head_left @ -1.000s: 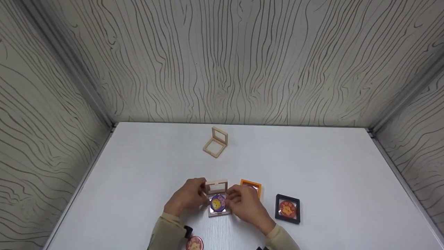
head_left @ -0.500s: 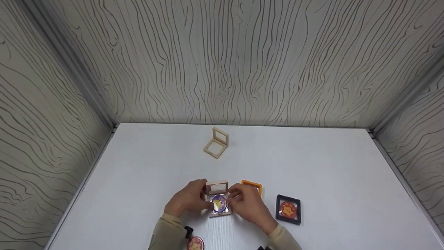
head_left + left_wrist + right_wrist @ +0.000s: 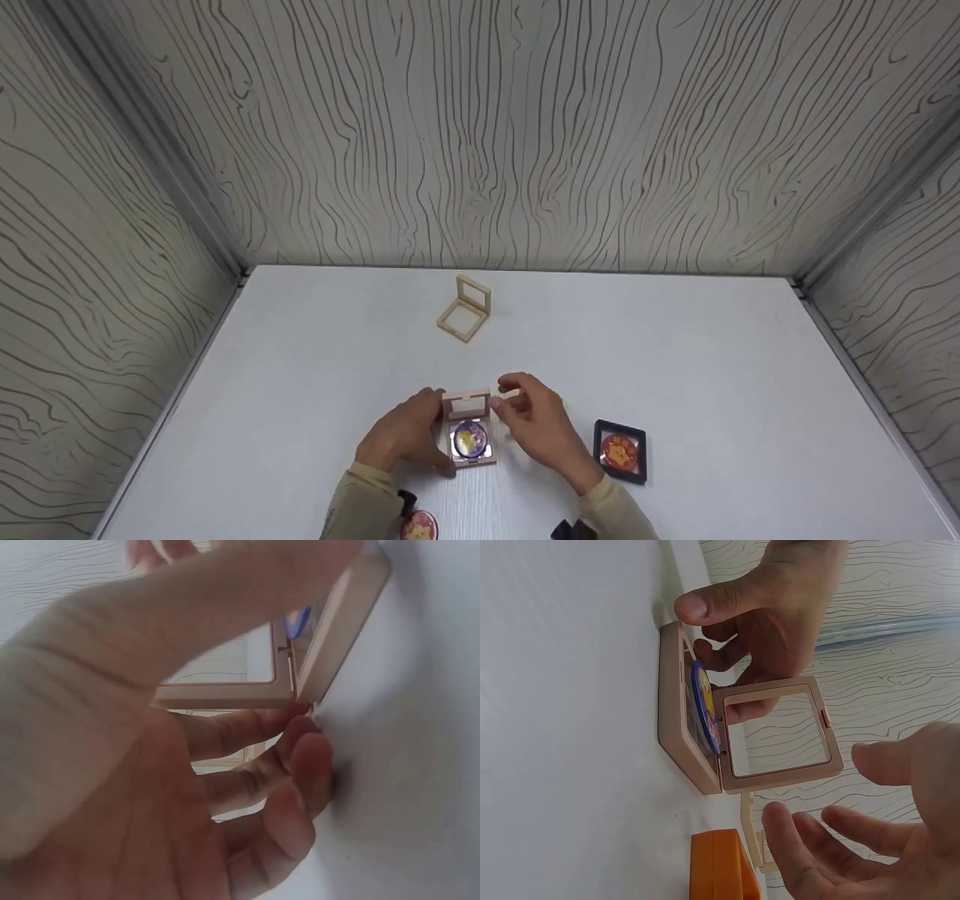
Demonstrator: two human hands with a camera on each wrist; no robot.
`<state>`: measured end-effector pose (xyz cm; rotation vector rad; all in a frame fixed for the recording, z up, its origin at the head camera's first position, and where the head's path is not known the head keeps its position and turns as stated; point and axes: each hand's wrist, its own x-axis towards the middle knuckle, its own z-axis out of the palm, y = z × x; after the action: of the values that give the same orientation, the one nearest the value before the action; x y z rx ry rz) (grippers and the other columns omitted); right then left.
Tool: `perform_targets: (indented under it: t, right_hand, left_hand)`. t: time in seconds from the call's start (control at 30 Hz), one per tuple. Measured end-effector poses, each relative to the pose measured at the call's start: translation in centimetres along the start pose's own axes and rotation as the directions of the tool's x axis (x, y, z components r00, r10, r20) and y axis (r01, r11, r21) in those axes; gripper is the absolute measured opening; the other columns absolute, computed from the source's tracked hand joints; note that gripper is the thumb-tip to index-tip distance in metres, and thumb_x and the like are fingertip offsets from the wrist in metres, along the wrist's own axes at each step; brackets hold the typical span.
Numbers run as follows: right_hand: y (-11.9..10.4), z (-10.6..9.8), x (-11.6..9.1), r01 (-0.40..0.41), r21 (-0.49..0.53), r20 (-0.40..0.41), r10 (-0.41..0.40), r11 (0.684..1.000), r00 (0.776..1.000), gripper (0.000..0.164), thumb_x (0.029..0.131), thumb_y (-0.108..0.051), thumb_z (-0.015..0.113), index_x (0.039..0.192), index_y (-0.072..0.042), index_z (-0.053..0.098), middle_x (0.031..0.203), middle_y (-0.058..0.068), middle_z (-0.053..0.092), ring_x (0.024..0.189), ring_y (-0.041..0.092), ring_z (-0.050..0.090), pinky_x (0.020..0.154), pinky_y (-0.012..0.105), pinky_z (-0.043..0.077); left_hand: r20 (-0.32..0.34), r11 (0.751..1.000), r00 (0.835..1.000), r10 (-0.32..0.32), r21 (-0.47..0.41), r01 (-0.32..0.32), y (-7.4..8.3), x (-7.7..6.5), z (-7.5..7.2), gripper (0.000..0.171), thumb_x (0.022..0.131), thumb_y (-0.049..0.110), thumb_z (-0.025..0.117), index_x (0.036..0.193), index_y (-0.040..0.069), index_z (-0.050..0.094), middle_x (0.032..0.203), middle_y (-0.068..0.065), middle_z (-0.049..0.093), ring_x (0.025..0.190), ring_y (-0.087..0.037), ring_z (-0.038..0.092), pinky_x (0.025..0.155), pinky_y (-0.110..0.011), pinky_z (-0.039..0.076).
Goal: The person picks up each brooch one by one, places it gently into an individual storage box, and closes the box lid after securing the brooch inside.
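Observation:
A pale pink hinged display frame (image 3: 475, 462) lies on the table with its lid (image 3: 784, 781) standing up. On the clear film inside it rests a round purple badge (image 3: 470, 439) with a yellow figure. My left hand (image 3: 407, 433) holds the frame's left side, thumb at the front corner and fingers behind the hinge. To the right of the lid is my right hand (image 3: 541, 427), thumb and fingers spread with nothing between them. In the right wrist view its thumb is close to the lid's corner; contact cannot be made out.
An orange frame (image 3: 714, 864) stands beside my right hand, hidden from the head view. Farther right lies a black frame (image 3: 621, 476) with a red badge inside. A loose red badge (image 3: 419, 527) is near my left sleeve. Behind, a beige frame (image 3: 453, 332) stands opened.
My right hand has moved from the frame's side up toward the lid and spread its fingers. My left thumb has slid off the badge area to the front corner.

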<state>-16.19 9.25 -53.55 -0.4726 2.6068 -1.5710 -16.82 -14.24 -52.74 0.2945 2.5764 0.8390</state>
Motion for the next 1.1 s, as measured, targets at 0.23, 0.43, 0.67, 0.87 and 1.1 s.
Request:
perform_targets:
  t: [0.23,0.43,0.67,0.87,1.1]
  right_hand:
    - [0.1,0.12,0.16,0.064,0.04,0.068,-0.067,0.997,0.995,0.044,0.104,-0.035,0.053,0.145,-0.021,0.05,0.144,0.009,0.054,0.121,0.025,0.062,0.096,0.037,0.053]
    - [0.04,0.12,0.21,0.049,0.054,0.106,-0.054,0.997,0.993,0.035,0.105,-0.035,0.051,0.136,-0.02,0.06,0.134,0.005,0.063,0.114,0.021,0.065,0.094,0.034,0.052]
    - [0.21,0.13,0.19,0.054,-0.015,0.079,-0.053,0.998,0.995,0.035,0.105,-0.038,0.05,0.117,-0.014,0.072,0.11,-0.001,0.071,0.102,0.014,0.065,0.087,0.032,0.053]
    - [0.3,0.08,0.26,0.068,-0.016,0.106,-0.066,0.998,0.992,0.031,0.104,-0.037,0.053,0.112,-0.014,0.073,0.105,0.002,0.072,0.097,0.012,0.064,0.085,0.031,0.053]
    - [0.22,-0.61,0.14,0.086,-0.006,0.194,-0.084,0.996,0.977,0.027,0.103,-0.035,0.055,0.108,-0.014,0.072,0.104,-0.005,0.07,0.098,0.01,0.063,0.086,0.03,0.053]
  left_hand:
    - [0.007,0.999,0.999,0.032,-0.005,-0.032,0.01,0.1,0.13,0.078,0.052,0.024,0.1,0.117,0.012,0.059,0.102,0.001,0.059,0.098,-0.02,0.057,0.095,-0.05,0.048]
    - [0.047,1.0,0.999,0.026,0.008,-0.026,0.15,0.22,0.2,0.07,0.053,0.023,0.1,0.109,0.016,0.059,0.096,0.004,0.058,0.088,-0.017,0.054,0.085,-0.044,0.049]
    - [0.054,0.996,0.995,0.082,0.033,-0.084,0.12,0.21,0.11,0.063,0.053,0.023,0.099,0.1,0.016,0.057,0.091,0.004,0.056,0.082,-0.015,0.051,0.074,-0.038,0.046]
    - [0.056,0.995,0.995,0.088,0.033,-0.09,-0.04,0.1,0.08,0.063,0.053,0.024,0.099,0.099,0.016,0.057,0.091,0.004,0.056,0.083,-0.015,0.051,0.074,-0.037,0.046]
    - [0.064,0.995,0.994,0.088,0.034,-0.091,-0.01,0.05,0.16,0.063,0.053,0.024,0.099,0.1,0.019,0.058,0.092,0.004,0.057,0.082,-0.014,0.052,0.072,-0.036,0.046]
